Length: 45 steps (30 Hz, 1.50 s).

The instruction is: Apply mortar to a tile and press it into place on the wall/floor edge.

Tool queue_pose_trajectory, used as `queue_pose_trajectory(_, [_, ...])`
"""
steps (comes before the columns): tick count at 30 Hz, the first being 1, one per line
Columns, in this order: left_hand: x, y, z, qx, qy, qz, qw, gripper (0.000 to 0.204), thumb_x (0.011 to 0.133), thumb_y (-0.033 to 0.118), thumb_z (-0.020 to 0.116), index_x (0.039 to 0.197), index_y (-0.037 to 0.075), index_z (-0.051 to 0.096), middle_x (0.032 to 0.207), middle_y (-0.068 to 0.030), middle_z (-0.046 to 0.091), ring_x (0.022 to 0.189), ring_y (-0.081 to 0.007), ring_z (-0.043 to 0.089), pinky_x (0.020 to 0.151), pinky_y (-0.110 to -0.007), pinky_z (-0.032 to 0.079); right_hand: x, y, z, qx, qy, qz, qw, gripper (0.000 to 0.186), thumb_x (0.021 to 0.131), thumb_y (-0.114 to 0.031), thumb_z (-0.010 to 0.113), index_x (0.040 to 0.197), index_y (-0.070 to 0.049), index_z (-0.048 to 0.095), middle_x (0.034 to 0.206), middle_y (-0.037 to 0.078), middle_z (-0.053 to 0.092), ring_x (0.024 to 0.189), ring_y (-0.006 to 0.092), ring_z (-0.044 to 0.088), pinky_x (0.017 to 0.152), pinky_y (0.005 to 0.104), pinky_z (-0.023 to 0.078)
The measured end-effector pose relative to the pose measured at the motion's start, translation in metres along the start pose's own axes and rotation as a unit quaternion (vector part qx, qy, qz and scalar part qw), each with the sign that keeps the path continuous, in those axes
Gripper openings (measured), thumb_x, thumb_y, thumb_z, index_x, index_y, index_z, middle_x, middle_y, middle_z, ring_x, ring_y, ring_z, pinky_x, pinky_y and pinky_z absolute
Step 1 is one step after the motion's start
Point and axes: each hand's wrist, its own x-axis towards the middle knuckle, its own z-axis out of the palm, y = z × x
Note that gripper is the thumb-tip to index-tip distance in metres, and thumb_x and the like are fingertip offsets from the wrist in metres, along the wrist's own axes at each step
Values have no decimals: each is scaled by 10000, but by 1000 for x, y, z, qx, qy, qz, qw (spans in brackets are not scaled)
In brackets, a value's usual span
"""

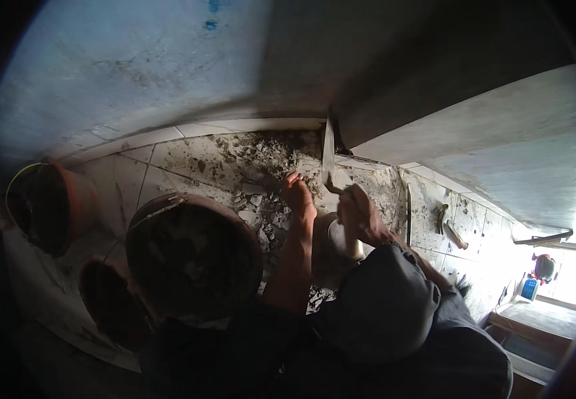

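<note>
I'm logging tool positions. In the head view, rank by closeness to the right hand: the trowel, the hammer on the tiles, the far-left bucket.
From the right hand:
1. Trowel, held in it, blade up toward the wall corner.
2. Hammer, right, on the tiles.
3. Bucket, far left.

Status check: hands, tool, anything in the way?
Left hand down in rubble, grip unclear. Right hand gripping trowel at wall corner. Big bucket close on the left.
</note>
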Motion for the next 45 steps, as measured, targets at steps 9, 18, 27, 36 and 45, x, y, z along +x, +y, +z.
queue_pose_trajectory(9, [-12,138,5,-30,51,53,997,212,816,80,589,1010,-3,600,935,-78,606,869,-184,569,812,-328,455,38,31,35,288,16,112,951,306,825,-316,626,788,-14,596,666,50,566,533,161,552,503,310,459])
queue_pose_trajectory(18, [-40,266,19,-94,-105,225,964,209,845,15,591,1045,-45,581,1019,-132,635,942,-190,606,868,-303,472,62,33,51,241,68,51,967,311,871,-304,568,713,-36,577,600,63,569,505,163,555,450,308,438])
queue_pose_trajectory(27, [-39,357,9,169,-170,297,924,239,810,136,650,1010,5,642,947,-120,674,894,-191,632,806,-309,486,66,8,77,412,141,32,900,269,864,-301,550,759,-54,568,594,62,547,527,180,555,462,337,447])
queue_pose_trajectory(36, [-40,448,-38,345,-274,364,821,299,845,220,641,1047,-1,638,945,-94,644,885,-173,614,783,-296,474,62,-21,92,117,208,-109,965,223,881,-239,496,784,-44,546,642,96,560,564,211,563,484,354,470])
queue_pose_trajectory(45, [-69,488,-68,346,-294,334,826,357,878,304,609,1146,68,607,1008,-23,655,875,-99,568,806,-267,367,69,-36,112,433,221,137,863,440,896,-398,473,780,9,594,654,146,588,591,269,600,500,405,494])
